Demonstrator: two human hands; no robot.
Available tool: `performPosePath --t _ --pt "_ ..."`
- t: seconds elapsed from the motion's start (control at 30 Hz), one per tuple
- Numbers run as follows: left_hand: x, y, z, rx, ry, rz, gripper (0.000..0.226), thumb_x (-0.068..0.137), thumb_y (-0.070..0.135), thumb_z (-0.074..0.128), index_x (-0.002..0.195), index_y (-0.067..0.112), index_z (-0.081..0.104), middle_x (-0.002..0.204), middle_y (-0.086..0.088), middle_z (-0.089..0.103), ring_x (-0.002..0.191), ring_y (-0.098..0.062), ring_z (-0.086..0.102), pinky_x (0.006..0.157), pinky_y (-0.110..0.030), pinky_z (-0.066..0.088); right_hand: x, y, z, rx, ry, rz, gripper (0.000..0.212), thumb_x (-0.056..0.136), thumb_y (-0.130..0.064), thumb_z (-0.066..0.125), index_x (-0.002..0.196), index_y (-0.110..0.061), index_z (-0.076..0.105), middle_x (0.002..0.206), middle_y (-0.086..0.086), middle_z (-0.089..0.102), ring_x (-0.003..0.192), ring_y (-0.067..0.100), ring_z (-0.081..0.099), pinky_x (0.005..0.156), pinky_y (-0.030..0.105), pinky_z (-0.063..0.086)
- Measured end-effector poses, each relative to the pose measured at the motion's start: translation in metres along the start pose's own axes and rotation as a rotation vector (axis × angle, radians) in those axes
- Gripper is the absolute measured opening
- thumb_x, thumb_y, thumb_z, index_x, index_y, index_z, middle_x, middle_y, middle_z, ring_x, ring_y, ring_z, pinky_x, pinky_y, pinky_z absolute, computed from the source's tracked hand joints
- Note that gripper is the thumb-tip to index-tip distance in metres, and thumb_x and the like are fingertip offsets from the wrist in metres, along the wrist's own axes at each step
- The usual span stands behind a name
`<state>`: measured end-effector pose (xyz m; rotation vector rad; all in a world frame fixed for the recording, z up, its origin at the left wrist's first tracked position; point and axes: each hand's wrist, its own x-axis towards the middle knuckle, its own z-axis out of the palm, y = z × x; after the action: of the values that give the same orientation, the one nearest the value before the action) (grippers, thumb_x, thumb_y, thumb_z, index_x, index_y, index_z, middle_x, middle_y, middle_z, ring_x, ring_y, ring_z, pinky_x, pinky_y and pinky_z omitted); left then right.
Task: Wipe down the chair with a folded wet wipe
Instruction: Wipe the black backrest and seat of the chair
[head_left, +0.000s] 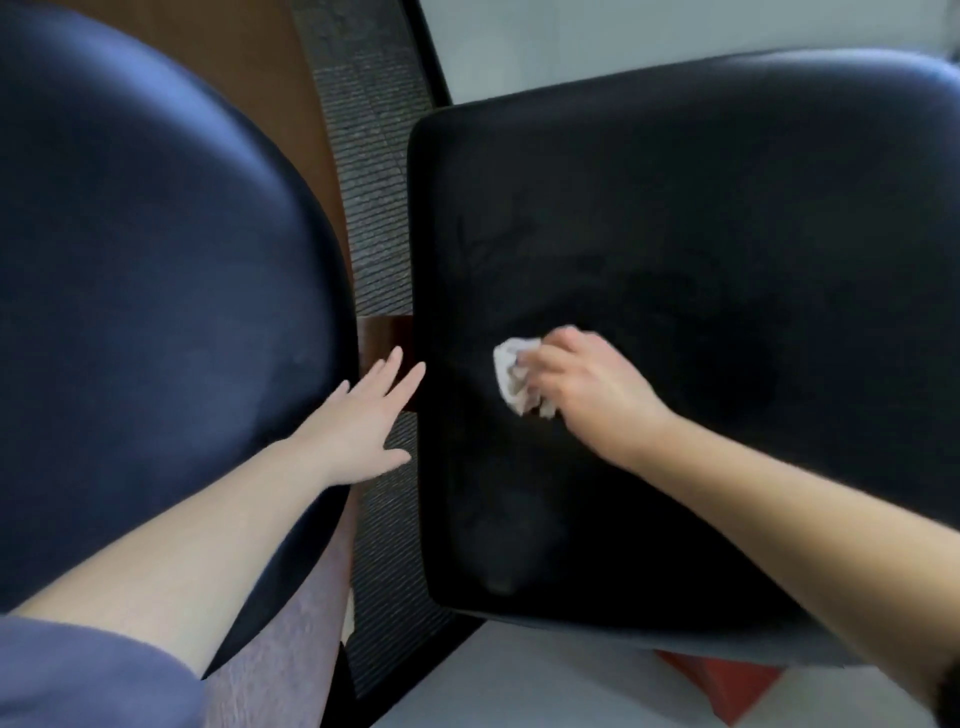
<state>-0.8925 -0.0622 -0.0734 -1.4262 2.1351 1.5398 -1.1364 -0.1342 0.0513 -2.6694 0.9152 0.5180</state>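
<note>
Wet wipe (511, 376), white and bunched, sits under the curled fingers of the right hand (587, 384), which grips it and presses it onto the black chair seat (675, 234), left of the seat's middle. The left hand (363, 421) holds nothing, its fingers straight and spread, reaching over the gap towards the seat's left edge; whether it touches the edge cannot be told. A second, dark blue chair (145, 286) stands to the left, with grey ribbed carpet (374, 208) between the two.
</note>
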Motion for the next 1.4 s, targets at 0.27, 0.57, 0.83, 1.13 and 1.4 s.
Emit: performPosePath --t 0.27,0.57,0.83,1.13,1.4 --pt "0.026 0.058 -0.007 -0.001 0.027 0.153 0.112 0.087 0.031 0.069 0.151 0.034 -0.023 0.154 0.001 -0.039 0.149 -0.013 -0.013 0.123 -0.045 0.007 -0.043 -0.014 -0.029 -0.084 -0.034 -0.049 0.01 0.073 -0.021 0.075 0.08 -0.013 0.074 0.107 -0.001 0.068 0.094 0.027 0.062 0.072 0.035 0.051" --pt "0.02 0.074 -0.02 0.005 0.044 0.142 0.104 0.089 0.033 0.064 0.154 0.024 -0.017 0.158 -0.01 -0.029 0.151 -0.021 0.001 0.123 -0.043 0.01 -0.059 -0.01 -0.031 -0.037 -0.085 0.185 0.035 0.087 -0.019 0.04 0.1 -0.019 0.072 0.114 -0.003 0.063 0.106 0.023 0.056 0.085 0.041 0.05" --pt "0.016 0.122 -0.015 0.032 0.124 0.204 0.12 0.08 0.057 0.069 0.15 0.033 -0.025 0.154 -0.007 -0.039 0.148 -0.031 -0.019 0.12 -0.053 0.011 -0.075 0.009 -0.066 -0.135 0.119 0.214 0.012 0.075 0.001 0.071 0.08 -0.01 0.072 0.108 0.002 0.067 0.102 0.029 0.057 0.081 0.044 0.049" --pt "0.015 0.128 -0.015 0.081 0.126 0.156 0.126 0.078 0.053 0.074 0.15 0.031 -0.027 0.154 -0.01 -0.038 0.149 -0.033 -0.016 0.118 -0.059 0.017 -0.114 0.001 -0.075 -0.111 0.33 0.308 0.042 0.101 -0.009 0.036 0.082 -0.004 0.073 0.107 0.006 0.069 0.103 0.022 0.05 0.094 0.03 0.036" --pt "0.01 0.138 -0.019 0.053 0.095 0.119 0.117 0.084 0.049 0.07 0.152 0.028 -0.023 0.157 -0.013 -0.031 0.15 -0.033 -0.007 0.12 -0.054 0.017 -0.182 -0.04 -0.088 -0.206 0.488 0.537 0.016 0.092 0.001 0.058 0.089 0.001 0.073 0.114 0.011 0.069 0.108 0.027 0.056 0.097 0.038 0.044"
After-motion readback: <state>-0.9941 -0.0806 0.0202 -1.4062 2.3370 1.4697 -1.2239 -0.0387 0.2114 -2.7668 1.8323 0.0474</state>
